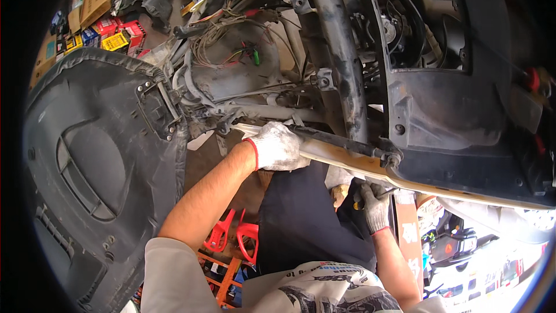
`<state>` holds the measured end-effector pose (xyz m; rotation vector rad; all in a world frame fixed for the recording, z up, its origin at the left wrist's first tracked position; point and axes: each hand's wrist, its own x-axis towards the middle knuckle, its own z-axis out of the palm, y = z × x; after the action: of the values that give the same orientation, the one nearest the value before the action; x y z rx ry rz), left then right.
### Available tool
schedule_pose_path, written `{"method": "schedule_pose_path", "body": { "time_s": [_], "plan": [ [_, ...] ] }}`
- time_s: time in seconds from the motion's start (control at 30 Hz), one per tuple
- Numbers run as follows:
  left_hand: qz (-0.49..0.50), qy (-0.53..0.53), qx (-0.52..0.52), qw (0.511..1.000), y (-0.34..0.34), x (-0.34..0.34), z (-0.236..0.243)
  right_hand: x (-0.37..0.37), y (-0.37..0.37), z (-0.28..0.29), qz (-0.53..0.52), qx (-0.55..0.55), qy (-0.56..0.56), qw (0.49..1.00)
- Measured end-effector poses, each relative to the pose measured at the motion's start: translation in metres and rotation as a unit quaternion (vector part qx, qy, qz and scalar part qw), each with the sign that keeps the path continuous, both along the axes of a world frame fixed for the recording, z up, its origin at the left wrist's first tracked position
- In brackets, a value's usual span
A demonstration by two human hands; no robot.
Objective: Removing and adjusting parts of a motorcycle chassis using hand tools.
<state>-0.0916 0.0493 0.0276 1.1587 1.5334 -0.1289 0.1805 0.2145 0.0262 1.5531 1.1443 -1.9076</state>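
Note:
A partly stripped motor scooter fills the upper view, its dark frame tube [344, 58] bare. Along its near side runs a long pale side panel [336, 155]. My left hand [277, 146], in a white knit glove with a red cuff, is closed over this panel's edge; its fingertips are hidden. Lower right, just below the panel, my right hand [376, 206] wears a greyed glove and is closed round a screwdriver [358, 204]. The handle's black and yellow end shows, and a thin dark shaft points toward the panel's underside. Its tip cannot be made out.
The scooter's large dark seat [104, 156] is tilted up at left. Loose wiring [217, 40] lies over the frame. A black plastic body cover [440, 116] is at right. Small boxes [119, 37] pile up far left; a red plastic piece [220, 232] lies below my left arm.

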Motion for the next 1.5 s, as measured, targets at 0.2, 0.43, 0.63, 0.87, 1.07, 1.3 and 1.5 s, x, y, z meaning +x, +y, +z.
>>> {"method": "schedule_pose_path", "body": {
  "time_s": [0.2, 0.43, 0.63, 0.87, 1.07, 1.3, 1.5],
  "plan": [
    [-0.023, -0.011, 0.042, 0.999, -0.001, -0.002, -0.003, -0.013, -0.016, 0.004, -0.078, -0.016, 0.007, 0.997],
    [0.037, 0.035, 0.01, 0.999, -0.002, 0.017, -0.015, -0.021, -0.021, 0.005, -0.016, -0.015, -0.001, 1.0],
    [0.074, 0.021, 0.024, 0.997, -0.003, 0.013, -0.007, -0.026, -0.022, 0.004, 0.013, -0.025, -0.017, 0.999],
    [-0.007, -0.04, -0.038, 0.998, 0.003, 0.003, -0.014, -0.024, -0.034, -0.005, -0.022, -0.009, 0.014, 1.0],
    [-0.058, -0.059, -0.076, 0.994, 0.013, 0.001, -0.012, -0.019, -0.037, -0.015, -0.01, -0.026, 0.014, 0.999],
    [-0.056, -0.064, -0.06, 0.995, 0.011, -0.002, -0.012, -0.024, -0.038, -0.013, 0.023, -0.032, -0.006, 0.999],
    [-0.014, -0.025, -0.057, 0.998, 0.008, 0.006, -0.008, -0.015, -0.039, -0.019, 0.02, -0.018, 0.007, 1.0]
  ]
}}
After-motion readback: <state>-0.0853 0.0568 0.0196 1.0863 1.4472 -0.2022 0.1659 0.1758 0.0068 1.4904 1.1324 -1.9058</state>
